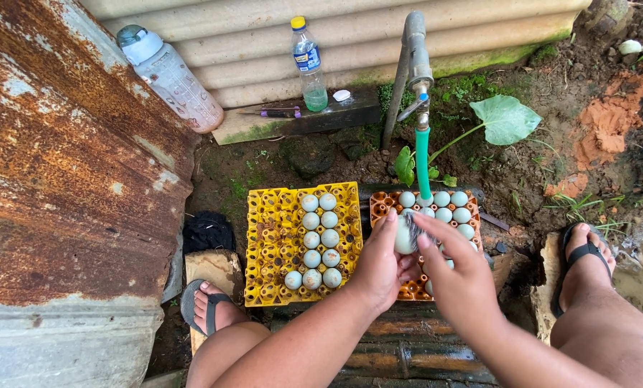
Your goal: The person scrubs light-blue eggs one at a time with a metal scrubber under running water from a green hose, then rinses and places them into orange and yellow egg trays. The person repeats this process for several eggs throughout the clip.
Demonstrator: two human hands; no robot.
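Holding a pale blue egg (405, 237) over the orange tray (381, 208), the left hand (380, 264) is cupped around it from the left, fingers curled to steady the shell. The right hand (459, 276) closes in from the right, fingertips pinching a small scrubbing pad, barely visible, against the egg. Both sit directly below the green hose (423, 162) on the tap (416, 61), evidently to catch the water. The orange tray holds more eggs; the yellow tray (264, 244) just left carries two neat rows, kept apart. A clear bottle (308, 65) stands behind on a plank (300, 122).
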